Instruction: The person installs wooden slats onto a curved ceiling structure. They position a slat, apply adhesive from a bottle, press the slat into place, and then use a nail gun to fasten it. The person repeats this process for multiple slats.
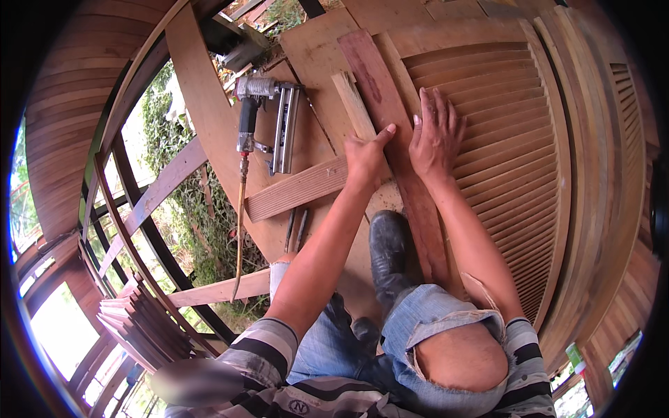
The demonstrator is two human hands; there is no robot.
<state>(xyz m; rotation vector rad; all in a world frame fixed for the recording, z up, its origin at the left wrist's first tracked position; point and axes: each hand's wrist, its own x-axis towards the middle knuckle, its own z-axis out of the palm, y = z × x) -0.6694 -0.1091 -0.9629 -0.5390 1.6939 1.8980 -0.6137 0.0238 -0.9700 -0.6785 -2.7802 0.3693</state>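
Note:
My left hand (pixel 366 157) is closed around a short pale wooden strip (pixel 354 101), its thumb resting on the edge of a long reddish board (pixel 382 94). My right hand (pixel 437 136) lies flat with fingers stretched out, its palm at the board's right edge and its fingers over a louvered wooden panel (pixel 488 139). The reddish board runs lengthwise along the panel's left frame. A grooved wooden plank (pixel 300 189) reaches left from beneath my left hand; its right end is hidden there.
An air nail gun (pixel 268 115) with a hose (pixel 241 209) lies left on the plywood surface (pixel 209 118). Two thin dark rods (pixel 296 228) lie below the grooved plank. Stacked wooden frames (pixel 592 153) stand at the right. My boot (pixel 389 247) is close to the reddish board.

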